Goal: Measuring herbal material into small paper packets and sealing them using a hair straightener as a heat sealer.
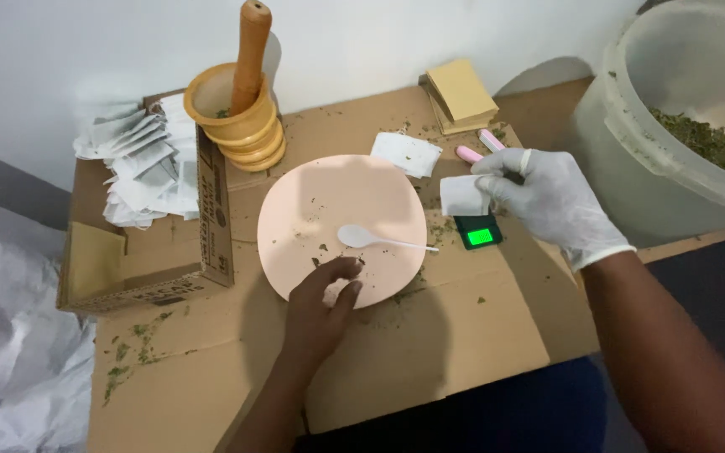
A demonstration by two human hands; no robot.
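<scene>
My bare left hand [322, 294] rests on the near rim of a round pink plate [312, 210], fingertips pinched together with a few dried herb flakes at them. A white plastic spoon [379, 240] lies on the plate just above that hand. My right hand [551, 199], in a white glove, holds a small white paper sachet [463, 195] over a small digital scale with a lit green display [480, 235].
A wooden mortar with its pestle [241, 109] stands behind the plate. An open carton of white sachets [157, 168] sits left. Another sachet [406, 153], tan paper squares [461, 94], a pink object [480, 144] and a big white bucket of dried herbs [698, 126] lie right.
</scene>
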